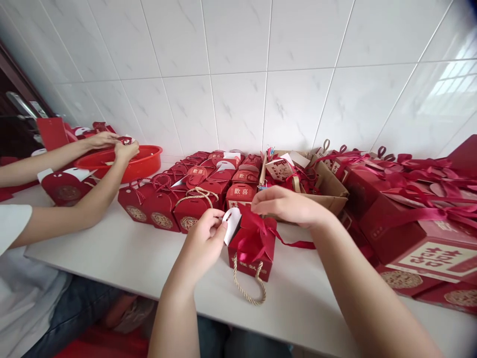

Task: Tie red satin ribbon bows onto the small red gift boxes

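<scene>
Tabletop (141, 253): rear box (241, 194) reads "歡喜"; left hand (206, 236) pinches flap (232, 224); right hand (281, 204) unclear.

Free bench (126, 258) surface extends along the front edge from near the left corner to the left forearm (178, 303). A second gap separates the ribboned gift box (248, 267) from the right forearm (357, 278). Obstructions: packed gift boxes (197, 211) and cardboard carton (330, 186), rear; stacked ribbon-tied boxes (395, 226), right end; co-worker's arm (74, 223), left end.

Matt card box (249, 268) w/ glossy ribbon (257, 242), rough cord handle (255, 302); basin (148, 167) smooth, prob. plastic.
</scene>
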`<action>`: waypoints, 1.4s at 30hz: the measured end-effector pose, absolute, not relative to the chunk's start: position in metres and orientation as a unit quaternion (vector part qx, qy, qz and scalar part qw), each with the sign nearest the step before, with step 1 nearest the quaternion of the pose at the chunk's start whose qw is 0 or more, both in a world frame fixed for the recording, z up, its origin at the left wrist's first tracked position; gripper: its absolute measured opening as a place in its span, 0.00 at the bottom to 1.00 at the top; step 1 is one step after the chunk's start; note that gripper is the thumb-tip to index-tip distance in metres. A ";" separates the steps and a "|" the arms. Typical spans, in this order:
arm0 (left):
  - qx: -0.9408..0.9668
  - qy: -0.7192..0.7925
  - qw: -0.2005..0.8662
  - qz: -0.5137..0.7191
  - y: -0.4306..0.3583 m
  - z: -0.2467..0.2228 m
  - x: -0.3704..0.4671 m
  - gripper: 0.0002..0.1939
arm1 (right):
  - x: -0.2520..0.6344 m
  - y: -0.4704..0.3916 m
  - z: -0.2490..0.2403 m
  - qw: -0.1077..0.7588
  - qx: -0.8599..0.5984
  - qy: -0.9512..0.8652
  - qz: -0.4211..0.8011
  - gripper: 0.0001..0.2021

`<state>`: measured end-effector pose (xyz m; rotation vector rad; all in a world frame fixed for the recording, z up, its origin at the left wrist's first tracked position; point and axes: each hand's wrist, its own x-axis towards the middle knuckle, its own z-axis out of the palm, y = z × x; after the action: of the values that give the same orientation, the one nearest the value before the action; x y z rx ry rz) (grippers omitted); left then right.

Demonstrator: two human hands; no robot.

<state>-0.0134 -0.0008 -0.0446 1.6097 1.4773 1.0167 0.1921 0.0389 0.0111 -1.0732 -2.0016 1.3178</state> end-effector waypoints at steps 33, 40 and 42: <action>0.631 0.546 0.375 0.405 -0.010 -0.042 -0.010 0.14 | 0.176 0.054 -0.014 0.200 -0.346 -0.734 0.549 0.09; 0.614 0.544 0.431 0.375 -0.017 -0.038 -0.006 0.23 | 0.174 0.055 -0.015 0.171 -0.352 -0.738 0.550 0.06; 0.602 0.547 0.446 0.373 -0.017 -0.038 -0.005 0.27 | 0.175 0.054 -0.015 0.168 -0.347 -0.743 0.547 0.08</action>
<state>-0.0052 -0.0175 -0.0382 1.4912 1.3559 0.9240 0.1749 0.0543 -0.0146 -0.9880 -2.1122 1.5565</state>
